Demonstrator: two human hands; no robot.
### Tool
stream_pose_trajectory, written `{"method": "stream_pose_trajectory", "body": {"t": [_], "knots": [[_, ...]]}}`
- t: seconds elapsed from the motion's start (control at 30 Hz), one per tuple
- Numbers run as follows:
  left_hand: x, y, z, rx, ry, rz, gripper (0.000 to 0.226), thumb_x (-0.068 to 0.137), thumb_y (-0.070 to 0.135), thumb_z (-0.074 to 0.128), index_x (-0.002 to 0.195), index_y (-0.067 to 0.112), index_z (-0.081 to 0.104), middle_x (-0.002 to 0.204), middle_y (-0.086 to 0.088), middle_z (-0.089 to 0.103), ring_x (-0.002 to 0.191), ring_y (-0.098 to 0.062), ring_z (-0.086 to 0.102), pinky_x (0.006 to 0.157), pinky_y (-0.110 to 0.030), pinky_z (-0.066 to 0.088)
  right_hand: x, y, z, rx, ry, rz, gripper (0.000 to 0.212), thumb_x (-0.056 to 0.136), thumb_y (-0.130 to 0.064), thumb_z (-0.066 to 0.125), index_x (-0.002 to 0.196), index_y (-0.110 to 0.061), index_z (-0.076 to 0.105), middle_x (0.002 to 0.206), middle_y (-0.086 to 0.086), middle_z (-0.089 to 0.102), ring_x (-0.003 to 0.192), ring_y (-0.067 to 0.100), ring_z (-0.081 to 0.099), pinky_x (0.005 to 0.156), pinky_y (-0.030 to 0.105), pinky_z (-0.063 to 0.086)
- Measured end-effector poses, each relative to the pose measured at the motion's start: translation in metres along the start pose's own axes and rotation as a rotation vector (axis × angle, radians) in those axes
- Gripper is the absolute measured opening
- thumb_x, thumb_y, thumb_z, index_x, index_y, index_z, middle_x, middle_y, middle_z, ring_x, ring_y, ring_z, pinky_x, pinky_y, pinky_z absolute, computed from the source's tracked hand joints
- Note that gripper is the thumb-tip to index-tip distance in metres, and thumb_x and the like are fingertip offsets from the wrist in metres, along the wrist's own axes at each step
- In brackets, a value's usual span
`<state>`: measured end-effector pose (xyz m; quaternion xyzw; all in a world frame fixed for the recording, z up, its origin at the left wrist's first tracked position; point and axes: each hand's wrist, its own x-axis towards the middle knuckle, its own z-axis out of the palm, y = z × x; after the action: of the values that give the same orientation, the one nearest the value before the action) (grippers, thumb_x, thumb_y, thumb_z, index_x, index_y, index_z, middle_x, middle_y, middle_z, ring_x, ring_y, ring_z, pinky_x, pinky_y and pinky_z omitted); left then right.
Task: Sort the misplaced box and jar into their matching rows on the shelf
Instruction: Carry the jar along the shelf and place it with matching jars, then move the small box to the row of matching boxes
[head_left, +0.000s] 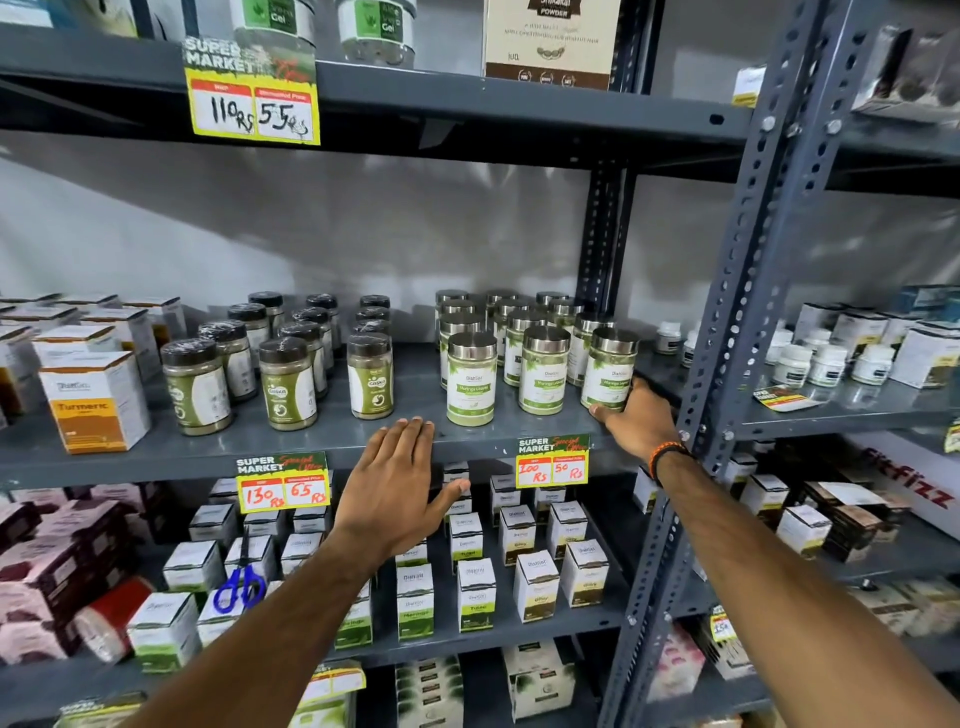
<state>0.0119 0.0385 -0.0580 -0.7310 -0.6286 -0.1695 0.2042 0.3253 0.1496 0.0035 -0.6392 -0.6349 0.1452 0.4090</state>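
On the middle shelf (311, 441) stand rows of silver-lidded moringa jars (470, 379) at the right, black-lidded powder jars (288, 384) in the middle and white-orange turmeric boxes (96, 400) at the left. My right hand (636, 415) grips the base of the front right silver-lidded jar (609, 369), which stands upright on the shelf. My left hand (397, 483) is flat and open, fingertips resting on the shelf's front edge, holding nothing.
Small white boxes (535, 582) fill the lower shelf, with blue-handled scissors (239, 587) among them. Price tags (552, 461) hang from the shelf edges. A grey perforated upright (727, 364) stands just right of my right hand. More boxes and tubs fill the neighbouring rack (831, 358).
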Motion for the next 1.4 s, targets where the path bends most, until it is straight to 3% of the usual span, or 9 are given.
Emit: {"method": "stream_pose_trajectory", "body": {"t": [0.7, 0.83, 0.9, 0.97, 1.13, 1.4], "knots": [[-0.001, -0.001, 0.005, -0.007, 0.019, 0.006, 0.097, 0.095, 0.079, 0.015, 0.157, 0.004, 0.026, 0.162, -0.016, 0.033, 0.151, -0.029, 0.024, 0.125, -0.045, 0.013, 0.003, -0.003, -0.004, 0.011, -0.036, 0.030, 0.047, 0.085, -0.022, 0.080, 0.127, -0.009, 0.066, 0.127, 0.011, 0.070, 0.117, 0.028, 0.065, 0.088, 0.025, 0.044], [-0.003, -0.003, -0.003, -0.021, -0.002, 0.024, 0.100, 0.093, 0.080, 0.010, 0.158, 0.005, 0.024, 0.163, -0.016, 0.030, 0.152, -0.029, 0.022, 0.126, -0.044, 0.013, -0.008, 0.005, -0.006, 0.021, 0.003, 0.058, 0.059, 0.081, -0.030, 0.083, 0.129, -0.004, 0.059, 0.125, 0.014, 0.069, 0.113, 0.029, 0.065, 0.085, 0.029, 0.049], [-0.007, -0.004, -0.009, -0.026, -0.013, 0.029, 0.099, 0.093, 0.080, 0.011, 0.158, 0.006, 0.023, 0.163, -0.015, 0.031, 0.152, -0.029, 0.022, 0.126, -0.044, 0.014, -0.020, 0.011, -0.009, 0.020, 0.045, 0.041, 0.077, 0.082, -0.035, 0.081, 0.143, 0.000, 0.047, 0.137, 0.016, 0.061, 0.124, 0.032, 0.059, 0.098, 0.036, 0.048], [-0.016, -0.008, -0.019, -0.027, -0.023, 0.026, 0.097, 0.093, 0.079, 0.015, 0.158, 0.007, 0.022, 0.163, -0.014, 0.031, 0.151, -0.029, 0.023, 0.126, -0.044, 0.015, -0.036, 0.014, -0.012, 0.041, 0.076, 0.007, 0.083, 0.085, -0.037, 0.079, 0.150, -0.001, 0.040, 0.146, 0.015, 0.055, 0.132, 0.032, 0.054, 0.106, 0.038, 0.043], [-0.056, -0.037, -0.050, -0.032, 0.000, -0.021, 0.091, 0.095, 0.076, 0.025, 0.156, 0.008, 0.026, 0.160, -0.014, 0.037, 0.148, -0.030, 0.029, 0.125, -0.045, 0.019, -0.079, -0.008, -0.003, 0.074, 0.146, -0.143, 0.062, 0.089, -0.031, 0.074, 0.142, -0.008, 0.052, 0.138, 0.013, 0.062, 0.124, 0.031, 0.061, 0.104, 0.034, 0.043], [-0.144, -0.154, -0.116, 0.020, 0.086, -0.167, 0.080, 0.096, 0.070, 0.040, 0.148, 0.008, 0.036, 0.147, -0.012, 0.049, 0.136, -0.031, 0.042, 0.109, -0.048, 0.040, -0.148, -0.136, 0.058, 0.173, 0.057, -0.444, 0.051, 0.092, -0.029, 0.071, 0.138, -0.012, 0.055, 0.136, 0.007, 0.063, 0.125, 0.023, 0.059, 0.104, 0.033, 0.046]]}}
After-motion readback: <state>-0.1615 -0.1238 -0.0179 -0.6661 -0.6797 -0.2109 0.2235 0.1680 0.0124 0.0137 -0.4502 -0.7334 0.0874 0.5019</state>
